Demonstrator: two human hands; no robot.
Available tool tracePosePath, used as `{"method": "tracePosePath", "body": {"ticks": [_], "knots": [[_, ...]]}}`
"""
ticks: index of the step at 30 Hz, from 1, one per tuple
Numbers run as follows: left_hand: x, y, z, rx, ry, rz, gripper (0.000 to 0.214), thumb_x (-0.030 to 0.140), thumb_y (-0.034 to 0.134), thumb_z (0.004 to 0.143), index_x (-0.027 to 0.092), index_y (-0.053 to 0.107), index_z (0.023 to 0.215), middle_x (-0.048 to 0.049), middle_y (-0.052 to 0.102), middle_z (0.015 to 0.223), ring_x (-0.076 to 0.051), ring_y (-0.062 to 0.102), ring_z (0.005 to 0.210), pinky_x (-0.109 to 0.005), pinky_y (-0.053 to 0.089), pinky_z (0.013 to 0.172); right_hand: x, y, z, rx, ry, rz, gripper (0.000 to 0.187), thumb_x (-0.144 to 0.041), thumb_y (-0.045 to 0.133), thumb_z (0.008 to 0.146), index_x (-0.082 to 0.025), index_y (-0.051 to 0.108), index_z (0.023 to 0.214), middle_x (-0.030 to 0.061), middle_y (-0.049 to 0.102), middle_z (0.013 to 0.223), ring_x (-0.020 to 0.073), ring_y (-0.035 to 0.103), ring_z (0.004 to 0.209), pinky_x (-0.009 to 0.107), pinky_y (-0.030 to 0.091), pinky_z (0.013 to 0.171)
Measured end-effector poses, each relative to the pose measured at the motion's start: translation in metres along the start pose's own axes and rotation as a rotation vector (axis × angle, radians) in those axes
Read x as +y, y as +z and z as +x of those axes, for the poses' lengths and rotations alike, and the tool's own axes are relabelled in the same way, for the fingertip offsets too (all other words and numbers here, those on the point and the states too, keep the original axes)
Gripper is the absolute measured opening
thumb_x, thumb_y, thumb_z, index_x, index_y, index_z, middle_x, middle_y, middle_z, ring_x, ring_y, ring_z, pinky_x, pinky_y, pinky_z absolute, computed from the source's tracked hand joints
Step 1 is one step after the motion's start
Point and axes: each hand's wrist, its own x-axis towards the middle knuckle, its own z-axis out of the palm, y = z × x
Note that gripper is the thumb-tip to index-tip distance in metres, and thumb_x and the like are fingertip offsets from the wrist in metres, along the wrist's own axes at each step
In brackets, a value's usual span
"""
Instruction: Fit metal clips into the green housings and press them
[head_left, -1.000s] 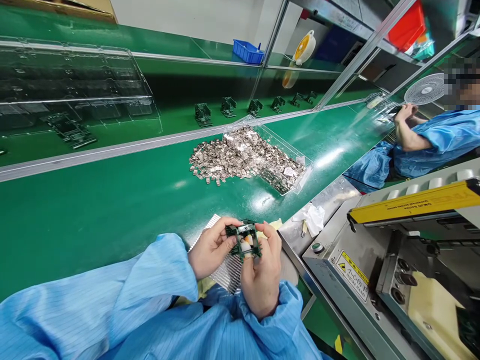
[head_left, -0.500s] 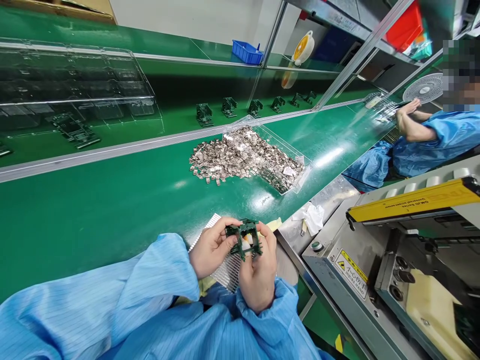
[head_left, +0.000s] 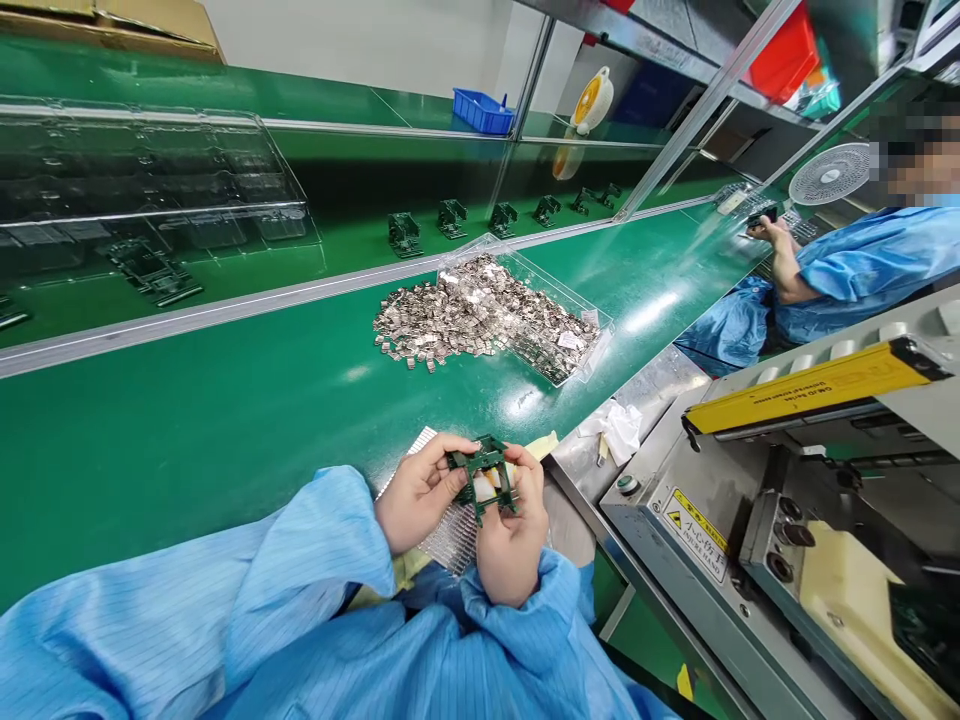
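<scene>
Between my two hands is a dark green circuit board assembly [head_left: 486, 462], folded into a box-like frame with an opening through it. My left hand [head_left: 420, 495] pinches its left side between thumb and fingers. On the right side and lower edge, my right hand [head_left: 514, 540] grips it, with fingers partly behind the frame. Below the hands lies a silvery ribbed sheet [head_left: 452, 541] near my lap. Farther out, a pile of small metal pieces [head_left: 427, 318] spills from a tipped clear plastic box [head_left: 559, 265] on the green bench [head_left: 300, 400].
Several similar green board assemblies [head_left: 405, 234] stand along the back ledge, and clear trays [head_left: 225, 190] are at left. A machine with a yellow bar [head_left: 810, 388] borders my right side. A white tissue [head_left: 621, 430] lies beside it. A co-worker in blue [head_left: 855, 265] sits beyond.
The view has shifted slightly. My hands keep hold of the board assembly, which has tilted a little. At far right, the co-worker's hands have moved left and now hold a dark object.
</scene>
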Motion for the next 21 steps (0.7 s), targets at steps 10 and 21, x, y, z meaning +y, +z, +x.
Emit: {"method": "tracePosePath", "body": {"ticks": [10,21], "knots": [[0.013,0.001,0.004,-0.04,-0.044,-0.15,0.03,0.038,0.074,0.08,0.016,0.064,0.099,-0.0026,0.07,0.081,-0.013,0.064,0.07,-0.021,0.05,0.064,0.001,-0.01,0.006,-0.205,0.212,0.462,0.022,-0.027,0.066,0.082,-0.023,0.057,0.101,0.0022,0.066,0.095,0.0169,0.063,0.086,0.029,0.052,0.076],[0.016,-0.001,0.019,0.057,-0.174,-0.422,0.044,0.043,0.078,0.074,0.019,0.055,0.102,0.0024,0.067,0.069,-0.011,0.061,0.056,-0.021,0.044,0.054,0.042,-0.11,0.175,-0.25,0.241,-1.287,0.021,-0.018,0.068,0.081,-0.008,0.068,0.1,0.0179,0.066,0.099,0.0292,0.065,0.095,0.043,0.052,0.082]]}}
